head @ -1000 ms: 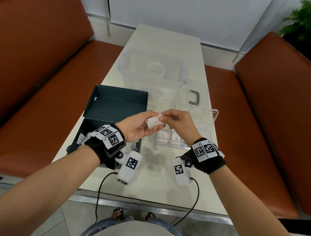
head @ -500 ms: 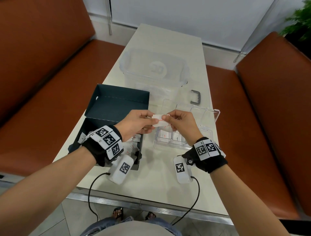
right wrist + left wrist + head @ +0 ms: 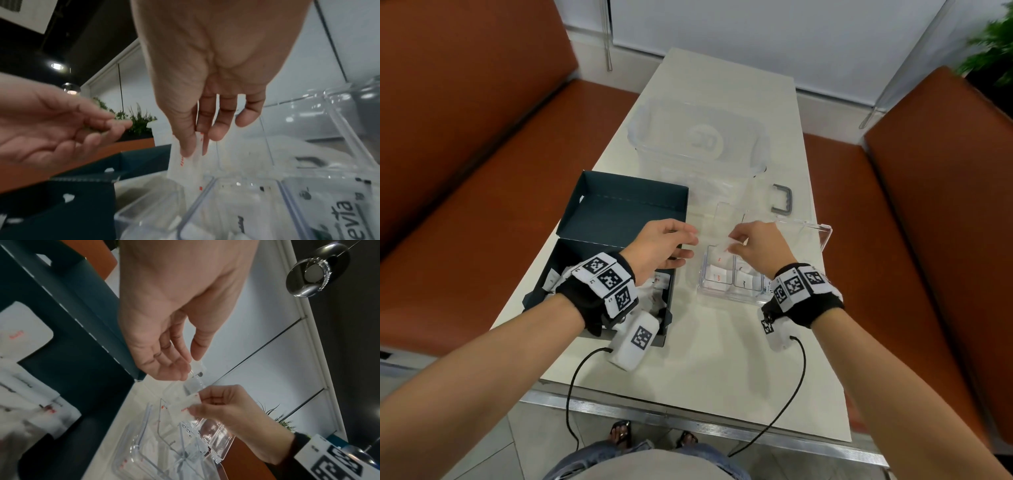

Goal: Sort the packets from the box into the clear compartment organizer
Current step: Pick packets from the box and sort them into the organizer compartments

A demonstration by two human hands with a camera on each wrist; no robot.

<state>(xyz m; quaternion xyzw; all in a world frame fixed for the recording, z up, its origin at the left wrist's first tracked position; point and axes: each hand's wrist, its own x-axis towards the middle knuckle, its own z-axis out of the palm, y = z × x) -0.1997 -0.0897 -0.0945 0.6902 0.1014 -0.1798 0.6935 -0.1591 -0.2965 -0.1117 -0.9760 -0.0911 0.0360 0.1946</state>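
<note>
Black wristbands point(image 3: 585, 301) carry white square-code tags; white camera pods point(image 3: 635, 339) trail black cables point(image 3: 571, 394); bare forearms; sandals.

On the desk point(image 3: 722, 359), a box point(image 3: 599, 274) sits at the left with its lid standing open behind it, packets point(image 3: 654, 298) lying inside. Just to its right stands the compartment organizer point(image 3: 729, 291) — its near compartments hold packets, its lid raised at the far right. Behind both rests a large container point(image 3: 698, 137); a handle point(image 3: 782, 198) lies to that container's near right. The left hand point(image 3: 657, 250) hovers over the box's right edge; the right hand point(image 3: 760, 250) holds a packet point(image 3: 726, 245) above the organizer's left side. Benches — one on either side — flank the desk.
</note>
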